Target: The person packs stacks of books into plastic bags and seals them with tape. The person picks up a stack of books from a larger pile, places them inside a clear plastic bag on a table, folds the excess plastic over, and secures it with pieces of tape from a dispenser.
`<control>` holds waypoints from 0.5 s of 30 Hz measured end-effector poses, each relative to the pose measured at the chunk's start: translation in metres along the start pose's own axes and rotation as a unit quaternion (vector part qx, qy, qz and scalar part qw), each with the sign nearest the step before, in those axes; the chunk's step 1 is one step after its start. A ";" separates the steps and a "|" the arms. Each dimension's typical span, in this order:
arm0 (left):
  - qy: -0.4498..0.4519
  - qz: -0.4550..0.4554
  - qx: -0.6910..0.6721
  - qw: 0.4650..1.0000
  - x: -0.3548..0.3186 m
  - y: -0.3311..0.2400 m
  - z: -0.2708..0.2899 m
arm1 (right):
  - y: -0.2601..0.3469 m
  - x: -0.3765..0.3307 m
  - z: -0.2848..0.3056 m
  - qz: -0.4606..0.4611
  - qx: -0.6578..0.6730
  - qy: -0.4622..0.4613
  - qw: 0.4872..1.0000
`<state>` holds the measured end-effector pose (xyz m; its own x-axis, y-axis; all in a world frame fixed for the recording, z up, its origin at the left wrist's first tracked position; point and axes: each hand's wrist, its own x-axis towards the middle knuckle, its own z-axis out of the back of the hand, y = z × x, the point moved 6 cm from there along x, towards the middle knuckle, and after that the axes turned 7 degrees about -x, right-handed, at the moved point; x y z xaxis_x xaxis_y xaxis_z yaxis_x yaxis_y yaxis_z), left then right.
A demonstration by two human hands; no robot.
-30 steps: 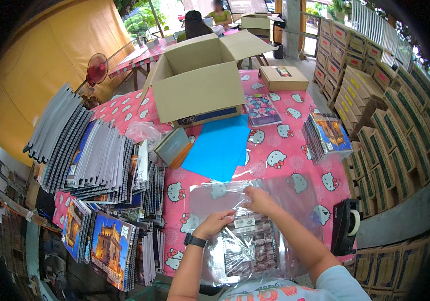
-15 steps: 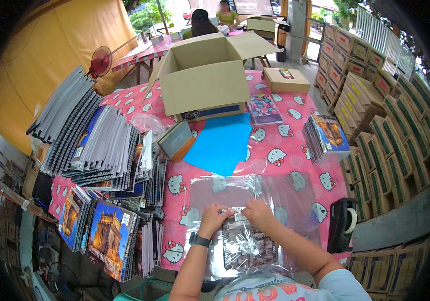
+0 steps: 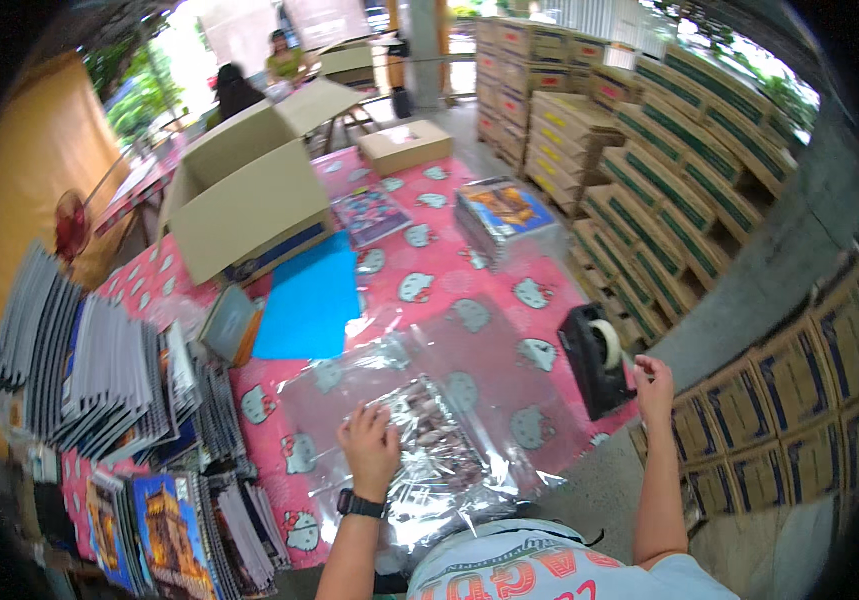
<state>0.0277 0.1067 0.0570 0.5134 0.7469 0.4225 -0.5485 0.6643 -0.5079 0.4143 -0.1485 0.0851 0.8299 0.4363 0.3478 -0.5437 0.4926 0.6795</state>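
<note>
A spiral notebook with a brownish picture cover (image 3: 439, 435) lies under clear plastic film (image 3: 334, 400) at the table's near edge. My left hand (image 3: 370, 447) rests flat on the film over the notebook's left side, fingers spread. Just right of the black tape dispenser (image 3: 589, 365) hangs my right hand (image 3: 654, 385), its fingers loosely bent and apart; I see nothing in them. A roll of pale tape (image 3: 605, 345) sits in the dispenser.
Stacked spiral notebooks (image 3: 164, 530) crowd the left side. An open carton (image 3: 249, 200), blue sheets (image 3: 309, 305) and a notebook pile (image 3: 509, 215) stand farther back on the pink tablecloth. Stacked boxes (image 3: 689, 160) line the right. Two people sit at the far table.
My right hand has left the film and moved right to the tape dispenser. The left hand has gone from gripping the film edge to lying flat on it. The view has turned right.
</note>
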 end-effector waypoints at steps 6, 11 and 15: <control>-0.032 0.002 -0.014 0.999 0.000 -0.003 0.002 | -0.033 -0.015 0.000 -0.198 0.088 0.183 0.959; -0.035 0.000 -0.023 0.999 -0.002 -0.002 0.000 | -0.026 -0.023 0.003 -0.083 0.121 0.100 0.984; -0.041 0.010 -0.007 0.999 -0.005 0.002 0.001 | -0.047 -0.063 0.025 -0.162 0.131 0.084 0.974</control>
<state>0.0236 0.1050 0.0543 0.4464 0.7599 0.4726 -0.5479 0.6496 -0.5271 0.3911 -0.2182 0.0472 0.9082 0.4184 -0.0089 -0.1873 0.4254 0.8854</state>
